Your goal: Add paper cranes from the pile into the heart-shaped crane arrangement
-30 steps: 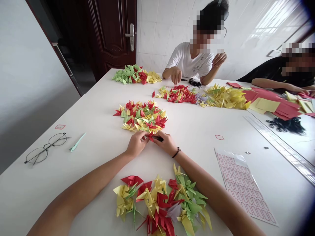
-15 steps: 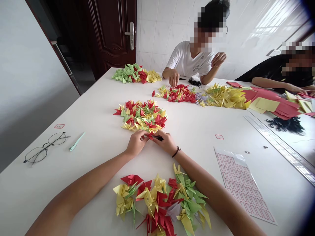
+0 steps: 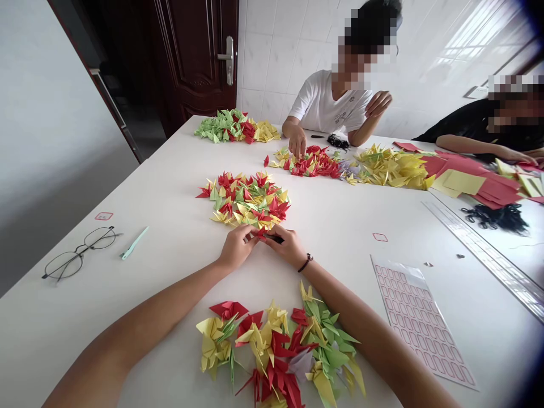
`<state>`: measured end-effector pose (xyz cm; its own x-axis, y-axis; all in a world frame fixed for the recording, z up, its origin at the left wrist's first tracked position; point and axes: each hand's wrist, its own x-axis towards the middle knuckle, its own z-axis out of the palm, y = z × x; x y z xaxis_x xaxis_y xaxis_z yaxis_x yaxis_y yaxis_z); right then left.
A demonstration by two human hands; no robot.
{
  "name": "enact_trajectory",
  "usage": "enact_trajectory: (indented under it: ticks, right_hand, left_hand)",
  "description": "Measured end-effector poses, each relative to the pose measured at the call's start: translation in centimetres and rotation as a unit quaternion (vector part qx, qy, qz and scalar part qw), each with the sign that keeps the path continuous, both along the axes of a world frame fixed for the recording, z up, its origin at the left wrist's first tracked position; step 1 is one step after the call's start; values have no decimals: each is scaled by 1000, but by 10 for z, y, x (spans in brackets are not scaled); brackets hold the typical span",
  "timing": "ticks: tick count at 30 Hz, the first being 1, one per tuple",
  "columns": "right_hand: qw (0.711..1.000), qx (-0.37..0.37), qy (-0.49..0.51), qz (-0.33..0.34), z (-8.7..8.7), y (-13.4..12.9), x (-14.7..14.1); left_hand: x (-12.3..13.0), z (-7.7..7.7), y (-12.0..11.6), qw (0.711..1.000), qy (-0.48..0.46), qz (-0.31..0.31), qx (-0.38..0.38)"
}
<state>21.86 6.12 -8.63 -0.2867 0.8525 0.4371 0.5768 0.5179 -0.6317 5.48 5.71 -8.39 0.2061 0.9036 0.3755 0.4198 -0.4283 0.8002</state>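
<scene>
My left hand [image 3: 236, 247] pinches a small red paper crane [image 3: 261, 233] between thumb and fingertips. Opposite it, my right hand [image 3: 289, 247] grips a slim black tool [image 3: 276, 238] whose tip meets the red paper; its exact kind is hard to make out. Both hands hover close to the tabletop, fingertips nearly together. Just beyond them lies a pile of red, yellow and green folded cranes [image 3: 249, 198]. Between my forearms, nearer to me, sits a looser heap of larger folded cranes [image 3: 276, 345], a few of them pale purple.
Eyeglasses [image 3: 80, 255] and a mint-green clip [image 3: 134, 243] lie at left. A label sheet [image 3: 425, 323] and a clear ruler [image 3: 480, 249] are at right. Across the white table [image 3: 170, 187], a person's hand [image 3: 297, 143] reaches into another crane pile [image 3: 317, 163]; a second person handles paper.
The co-worker's hand has dipped slightly into the crane pile across the table. My own hands keep nearly the same pose on the red crane, and the view has shifted a little.
</scene>
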Motion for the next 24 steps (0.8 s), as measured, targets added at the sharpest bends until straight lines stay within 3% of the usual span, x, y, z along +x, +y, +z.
enact_trajectory:
  ticks: [13, 24]
  right_hand:
    - [1000, 5, -3, -2, -1, 0, 0]
    - [997, 2, 70, 19, 1, -3, 0]
  left_hand:
    - [0, -2, 1, 1000, 0, 1, 2]
    - [1, 2, -1, 999, -14, 2, -32]
